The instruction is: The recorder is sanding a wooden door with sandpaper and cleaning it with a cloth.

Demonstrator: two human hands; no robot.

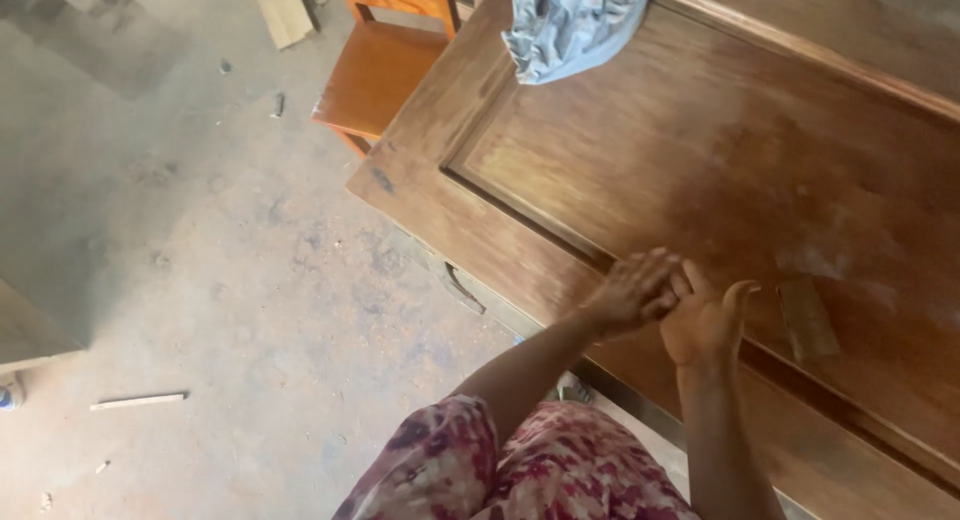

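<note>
A large brown wooden door (720, 150) lies flat in front of me, its recessed panel dusty in patches. My left hand (632, 292) and my right hand (702, 323) meet above the door's near rail, fingers touching each other, palms partly together, and nothing shows in either. The left hand is blurred. A small folded piece of brown sandpaper (808, 320) lies on the panel just right of my right hand. A crumpled grey-blue cloth (572, 25) rests on the door's far corner.
An orange wooden chair (378, 72) stands beyond the door's far left corner. The dusty concrete floor (200, 260) holds a thin stick (138, 401), wood offcuts (282, 10) at the top and a pale wooden board (25, 330) at the left edge.
</note>
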